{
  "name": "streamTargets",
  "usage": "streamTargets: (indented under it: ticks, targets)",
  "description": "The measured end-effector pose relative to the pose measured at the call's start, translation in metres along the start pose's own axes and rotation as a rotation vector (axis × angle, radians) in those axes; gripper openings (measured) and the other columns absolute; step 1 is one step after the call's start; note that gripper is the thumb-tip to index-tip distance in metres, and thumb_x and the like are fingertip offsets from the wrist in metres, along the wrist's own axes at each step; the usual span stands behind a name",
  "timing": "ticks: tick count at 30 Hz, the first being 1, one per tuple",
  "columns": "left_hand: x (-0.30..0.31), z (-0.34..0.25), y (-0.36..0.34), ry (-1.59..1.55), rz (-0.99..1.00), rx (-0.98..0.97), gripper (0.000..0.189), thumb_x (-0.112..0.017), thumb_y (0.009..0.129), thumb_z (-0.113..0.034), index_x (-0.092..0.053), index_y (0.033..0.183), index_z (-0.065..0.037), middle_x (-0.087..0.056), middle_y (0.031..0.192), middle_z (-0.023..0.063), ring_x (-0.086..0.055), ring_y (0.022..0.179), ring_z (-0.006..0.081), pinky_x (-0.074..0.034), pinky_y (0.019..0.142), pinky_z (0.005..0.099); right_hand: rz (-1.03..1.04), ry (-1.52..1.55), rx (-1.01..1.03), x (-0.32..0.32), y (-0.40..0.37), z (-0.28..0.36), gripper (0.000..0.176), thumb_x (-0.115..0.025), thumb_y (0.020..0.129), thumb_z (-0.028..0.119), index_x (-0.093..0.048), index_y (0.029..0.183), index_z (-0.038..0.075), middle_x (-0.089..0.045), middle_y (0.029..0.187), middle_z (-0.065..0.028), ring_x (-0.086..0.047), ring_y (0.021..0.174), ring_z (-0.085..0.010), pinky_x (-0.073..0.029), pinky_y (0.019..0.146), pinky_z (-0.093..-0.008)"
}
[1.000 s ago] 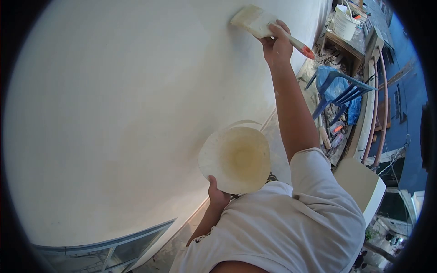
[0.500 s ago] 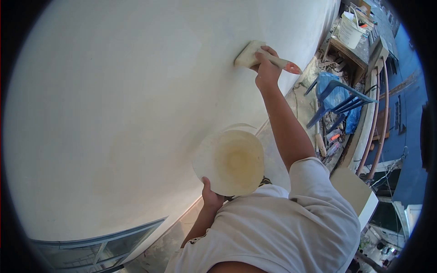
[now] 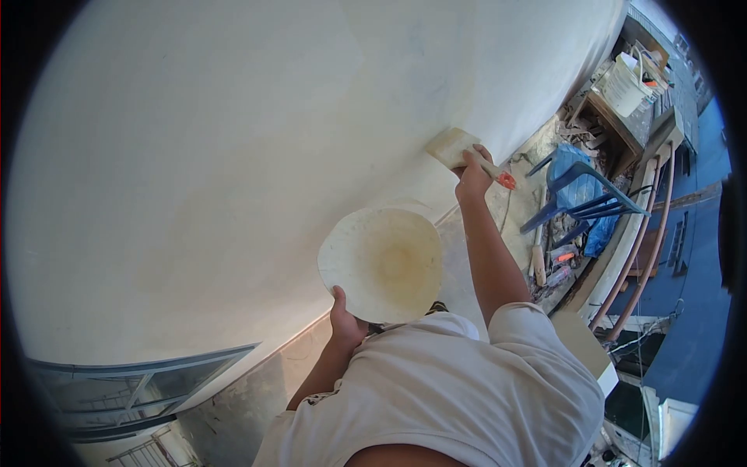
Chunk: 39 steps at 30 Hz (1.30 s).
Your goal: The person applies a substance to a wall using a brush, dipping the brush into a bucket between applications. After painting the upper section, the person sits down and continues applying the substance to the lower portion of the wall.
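A wide paintbrush (image 3: 454,148) with a pale bristle head and a red-tipped handle is gripped in my right hand (image 3: 474,175). Its bristles lie against the off-white wall (image 3: 257,148), low and to the right. My left hand (image 3: 347,321) grips the rim of a round, pale tub (image 3: 342,253), thumb over the edge and fingers hidden beneath. Yellowish liquid or residue shows in the tub's bottom. The tub is held in front of my body, close to the wall. Damp-looking, darker patches mark the wall above and left of the tub.
A blue plastic chair (image 3: 583,187) with a blue bag stands to the right among debris. Beyond it, a white bucket (image 3: 625,87) rests on a wooden table (image 3: 611,117). A railing (image 3: 634,265) runs along the right. A framed window (image 3: 132,393) sits at lower left.
The brush in my right hand has moved down the wall and slightly right, towards the tub. My left hand and the tub have shifted a little up and left in view as the camera turned.
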<state>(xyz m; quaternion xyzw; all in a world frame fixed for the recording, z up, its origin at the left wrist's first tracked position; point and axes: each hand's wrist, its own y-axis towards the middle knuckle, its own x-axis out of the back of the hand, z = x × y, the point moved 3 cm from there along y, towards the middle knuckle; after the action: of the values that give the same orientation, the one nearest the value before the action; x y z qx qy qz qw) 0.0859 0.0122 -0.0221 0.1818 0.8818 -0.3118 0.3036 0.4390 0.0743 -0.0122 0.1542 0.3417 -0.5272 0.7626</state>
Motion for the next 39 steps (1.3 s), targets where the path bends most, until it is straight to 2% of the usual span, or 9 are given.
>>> streamTargets:
  ticks: [9,11,15,17,21,28,31,34,39]
  targets:
    - [-0.009,0.011,-0.002,-0.030,-0.068,0.025,0.059,-0.030,0.092,-0.048,-0.024,0.135,-0.008,-0.038,0.133,0.0110,-0.037,0.122,0.0276,-0.032,0.100,0.0414,0.373,0.059,0.186,-0.108,-0.045,0.124,0.031,-0.056,0.077,-0.001,-0.047,0.106,0.004,-0.049,0.104,-0.0120,-0.054,0.094,-0.0246,-0.053,0.069,-0.0378]
    - [-0.011,0.011,-0.001,-0.019,-0.024,-0.002,0.061,-0.030,0.092,-0.049,-0.024,0.135,-0.007,-0.037,0.133,0.0107,-0.037,0.122,0.0272,-0.031,0.101,0.0412,0.465,-0.010,0.185,-0.104,-0.067,0.144,0.032,-0.058,0.075,0.000,-0.049,0.106,0.001,-0.053,0.096,-0.0106,-0.058,0.082,-0.0184,-0.054,0.058,-0.0298]
    - [-0.010,0.008,0.002,-0.022,0.120,-0.069,0.064,-0.033,0.090,-0.051,-0.023,0.135,-0.006,-0.038,0.133,0.0103,-0.037,0.122,0.0262,-0.032,0.100,0.0407,0.731,-0.354,0.033,-0.098,-0.110,0.169,0.028,-0.058,0.074,0.001,-0.055,0.102,0.000,-0.058,0.088,-0.0093,-0.059,0.070,-0.0150,-0.053,0.057,-0.0264]
    - [-0.014,0.004,0.004,-0.006,0.144,-0.090,0.065,-0.035,0.090,-0.051,-0.023,0.135,-0.006,-0.038,0.132,0.0102,-0.037,0.122,0.0257,-0.032,0.100,0.0404,1.033,-0.786,-0.039,-0.105,-0.132,0.169,0.027,-0.059,0.069,0.003,-0.060,0.096,0.002,-0.058,0.079,-0.0049,-0.057,0.063,-0.0118,-0.048,0.053,-0.0227]
    - [-0.026,-0.004,0.004,0.066,0.259,-0.219,0.064,-0.038,0.090,-0.049,-0.024,0.135,-0.006,-0.039,0.130,0.0095,-0.039,0.121,0.0241,-0.032,0.100,0.0396,1.203,-1.148,-0.026,-0.114,-0.178,0.154,0.025,-0.060,0.066,0.007,-0.063,0.091,0.007,-0.056,0.073,-0.0023,-0.052,0.064,-0.0104,-0.043,0.059,-0.0242]
    - [-0.017,-0.011,-0.002,0.133,0.308,-0.230,0.058,-0.037,0.092,-0.044,-0.023,0.134,-0.006,-0.040,0.130,0.0084,-0.039,0.121,0.0215,-0.033,0.100,0.0380,1.096,-1.382,-0.002,-0.109,-0.211,0.128,0.026,-0.059,0.070,0.001,-0.061,0.095,0.006,-0.057,0.075,-0.0005,-0.052,0.068,-0.0076,-0.042,0.063,-0.0231]
    - [-0.008,-0.006,0.003,0.172,0.266,-0.181,0.058,-0.039,0.093,-0.039,-0.022,0.136,-0.005,-0.040,0.128,0.0043,-0.040,0.113,0.0144,-0.032,0.095,0.0270,1.030,-1.408,0.064,-0.108,-0.221,0.128,0.026,-0.060,0.069,0.001,-0.062,0.095,0.007,-0.058,0.076,-0.0009,-0.053,0.070,-0.0081,-0.043,0.064,-0.0233]
    - [-0.024,-0.017,-0.006,0.170,0.304,-0.285,0.056,-0.040,0.093,-0.039,-0.024,0.135,-0.005,-0.044,0.118,-0.0006,-0.044,0.097,0.0083,-0.035,0.086,0.0226,1.051,-1.354,0.246,-0.107,-0.226,0.131,0.023,-0.058,0.069,0.004,-0.061,0.091,0.007,-0.054,0.071,-0.0047,-0.053,0.062,-0.0130,-0.044,0.061,-0.0266]
    - [-0.024,-0.022,-0.011,0.210,0.388,-0.289,0.051,-0.041,0.093,-0.040,-0.032,0.128,-0.005,-0.040,0.086,-0.0066,-0.028,0.071,0.0043,-0.030,0.068,0.0190,0.949,-1.373,0.210,-0.113,-0.234,0.141,0.023,-0.059,0.068,0.004,-0.062,0.091,0.007,-0.055,0.071,-0.0047,-0.053,0.063,-0.0136,-0.044,0.061,-0.0270]
